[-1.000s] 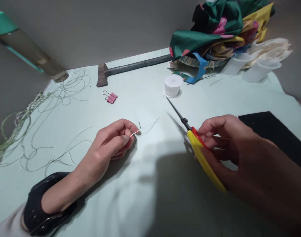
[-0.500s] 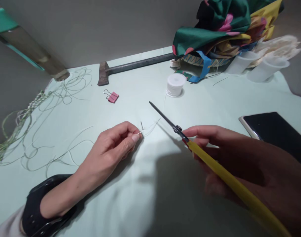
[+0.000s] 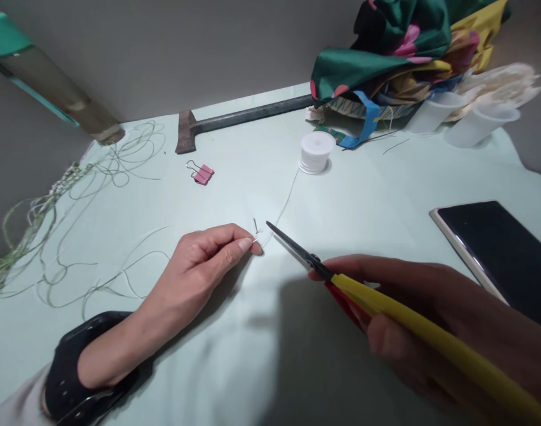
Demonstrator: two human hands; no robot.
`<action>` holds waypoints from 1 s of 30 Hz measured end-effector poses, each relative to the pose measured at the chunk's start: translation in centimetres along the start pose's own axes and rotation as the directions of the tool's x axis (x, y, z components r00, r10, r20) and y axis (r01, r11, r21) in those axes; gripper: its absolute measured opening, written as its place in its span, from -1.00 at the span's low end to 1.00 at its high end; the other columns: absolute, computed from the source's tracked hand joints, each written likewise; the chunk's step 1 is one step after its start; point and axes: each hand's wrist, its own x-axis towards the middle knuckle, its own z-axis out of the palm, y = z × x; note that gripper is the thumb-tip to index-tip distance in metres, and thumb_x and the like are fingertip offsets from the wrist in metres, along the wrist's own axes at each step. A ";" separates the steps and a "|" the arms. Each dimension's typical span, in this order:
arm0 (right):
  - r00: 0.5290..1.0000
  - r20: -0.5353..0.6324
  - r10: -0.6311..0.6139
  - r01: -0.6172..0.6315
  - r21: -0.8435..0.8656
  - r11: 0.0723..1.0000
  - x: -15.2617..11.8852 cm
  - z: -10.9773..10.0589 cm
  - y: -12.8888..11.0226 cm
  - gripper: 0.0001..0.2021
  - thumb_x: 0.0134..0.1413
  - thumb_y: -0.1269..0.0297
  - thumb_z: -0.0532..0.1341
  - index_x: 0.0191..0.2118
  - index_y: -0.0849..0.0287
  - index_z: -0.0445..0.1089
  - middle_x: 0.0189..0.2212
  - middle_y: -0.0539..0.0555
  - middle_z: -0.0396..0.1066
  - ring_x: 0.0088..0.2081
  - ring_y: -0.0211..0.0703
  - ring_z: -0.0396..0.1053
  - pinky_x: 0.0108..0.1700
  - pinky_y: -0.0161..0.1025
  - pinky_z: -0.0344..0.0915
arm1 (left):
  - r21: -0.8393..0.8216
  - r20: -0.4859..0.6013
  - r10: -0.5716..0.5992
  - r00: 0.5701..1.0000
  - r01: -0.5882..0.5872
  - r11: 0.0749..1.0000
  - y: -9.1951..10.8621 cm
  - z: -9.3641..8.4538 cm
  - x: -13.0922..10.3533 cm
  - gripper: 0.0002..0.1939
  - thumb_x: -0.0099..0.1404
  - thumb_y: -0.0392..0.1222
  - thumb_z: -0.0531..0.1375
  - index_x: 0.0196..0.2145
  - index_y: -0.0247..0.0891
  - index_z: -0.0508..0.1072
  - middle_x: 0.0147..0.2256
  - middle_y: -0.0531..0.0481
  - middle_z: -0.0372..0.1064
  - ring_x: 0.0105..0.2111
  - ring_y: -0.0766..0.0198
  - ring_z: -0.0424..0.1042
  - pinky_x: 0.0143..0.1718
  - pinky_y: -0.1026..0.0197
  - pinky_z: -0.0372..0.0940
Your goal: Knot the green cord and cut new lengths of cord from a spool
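Between the thumb and forefinger of my left hand [image 3: 208, 272], a thin white cord [image 3: 284, 204] is pinched. It curves back to a white spool [image 3: 315, 154] standing on the table. A small upright nail [image 3: 255, 225] is just beyond the fingertips. My right hand [image 3: 421, 307] grips scissors [image 3: 297, 248] with dark blades and a yellow and red handle. Their tip points at the cord near my left fingertips; whether it touches the cord I cannot tell. The blades look closed or nearly so.
A pink binder clip [image 3: 203, 174] and a hammer-like tool [image 3: 187, 131] lie behind my left hand. Tangled green and white cords [image 3: 52, 207] spread at left near a bottle [image 3: 66, 89]. A phone [image 3: 496, 248], plastic cups [image 3: 474, 125] and patterned cloth [image 3: 363, 71] are at right.
My right hand has lowered the scissors, their tip now nearer my left fingertips. The cord, blurred before, now shows as a clear curve to the spool. My left hand has barely shifted.
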 end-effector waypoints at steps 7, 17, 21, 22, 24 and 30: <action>0.980 0.188 -0.071 0.060 0.063 0.996 0.6 0.9 -3.0 -0.56 -0.16 0.11 0.49 -0.07 0.01 0.58 -0.50 0.02 0.57 -0.40 -0.06 0.57 -0.45 -0.34 0.43 | -0.022 -0.013 -0.032 0.999 0.032 0.999 0.0 0.1 0.5 -0.72 0.31 0.00 0.24 -0.33 -0.26 0.63 -0.43 -0.04 0.44 -0.48 0.30 0.21 -0.45 0.20 -0.01; 0.966 0.187 -0.180 0.185 -0.009 0.983 0.0 0.4 -1.9 -0.49 -0.01 -0.18 0.37 0.02 -0.07 0.50 -0.47 -0.03 0.51 -0.47 -0.15 0.45 -0.50 -0.33 0.41 | -0.048 -0.016 -0.019 1.000 0.019 0.999 0.1 0.4 -0.2 -0.71 0.33 0.00 0.24 -0.35 -0.27 0.61 -0.56 0.08 0.24 -0.55 0.36 0.06 -0.50 0.23 -0.04; 0.981 0.137 -0.136 0.168 -0.251 0.953 -0.3 0.8 -3.5 -0.55 0.04 -0.18 0.34 -0.03 -0.05 0.53 -0.56 -0.06 0.42 -0.57 -0.21 0.29 -0.60 -0.35 0.25 | -0.059 -0.021 0.000 1.000 -0.001 0.998 0.1 0.4 -0.3 -0.74 0.32 -0.03 0.24 -0.38 -0.26 0.60 -0.42 -0.02 0.45 -0.44 0.30 0.25 -0.41 0.23 0.11; 0.985 0.101 -0.137 0.161 -0.305 0.938 -0.4 1.0 -4.1 -0.60 0.04 -0.14 0.34 -0.07 -0.05 0.55 -0.54 -0.04 0.42 -0.54 -0.20 0.30 -0.58 -0.35 0.24 | -0.055 -0.018 0.002 1.000 -0.003 0.998 0.1 0.4 -0.3 -0.74 0.32 -0.03 0.24 -0.38 -0.26 0.61 -0.40 -0.03 0.46 -0.43 0.29 0.27 -0.39 0.23 0.12; 0.983 0.073 -0.170 0.185 -0.358 0.915 -0.5 1.1 -4.9 -0.67 0.05 -0.11 0.31 -0.17 -0.05 0.57 -0.53 -0.02 0.40 -0.51 -0.18 0.29 -0.56 -0.34 0.24 | -0.045 -0.009 0.002 1.000 -0.002 0.999 0.0 0.3 -0.4 -0.73 0.33 -0.03 0.24 -0.36 -0.25 0.62 -0.44 -0.01 0.43 -0.46 0.31 0.23 -0.42 0.23 0.09; 0.968 0.104 -0.230 0.252 -0.340 0.906 0.0 1.2 -5.1 -0.70 0.11 -0.11 0.26 -0.35 0.01 0.52 -0.53 -0.02 0.33 -0.51 -0.20 0.22 -0.53 -0.32 0.18 | -0.031 0.029 0.020 0.999 -0.019 0.999 0.3 0.6 -0.8 -0.72 0.33 -0.02 0.23 -0.35 -0.25 0.64 -0.57 0.09 0.26 -0.58 0.39 0.03 -0.57 0.25 -0.07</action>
